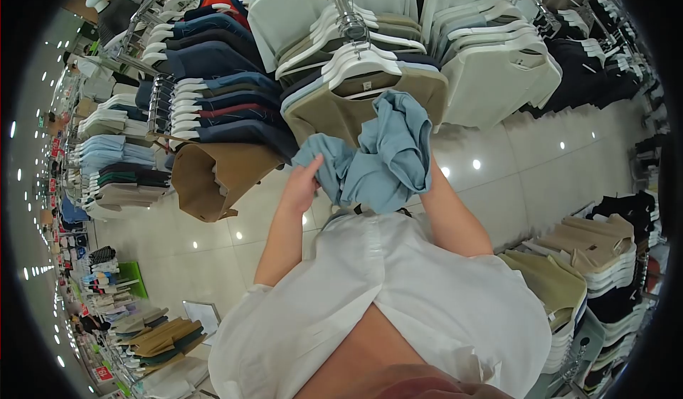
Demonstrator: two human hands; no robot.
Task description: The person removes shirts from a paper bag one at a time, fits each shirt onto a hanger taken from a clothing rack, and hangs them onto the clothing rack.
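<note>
Bunched up in front of my chest is a light blue garment; its folds hide whether it is a shirt or something else. My left hand grips its left end, thumb on top of the cloth. On the other side my right forearm runs up behind the fabric, which covers that hand and its fingers. Just beyond the garment, an olive-brown top hangs on a white hanger at the front of a metal rail.
Dark trousers hang on a rack at the left, with a brown garment jutting out below them. Pale tops hang at the right. Another rack with beige clothes stands at lower right. Glossy tiled floor lies between racks.
</note>
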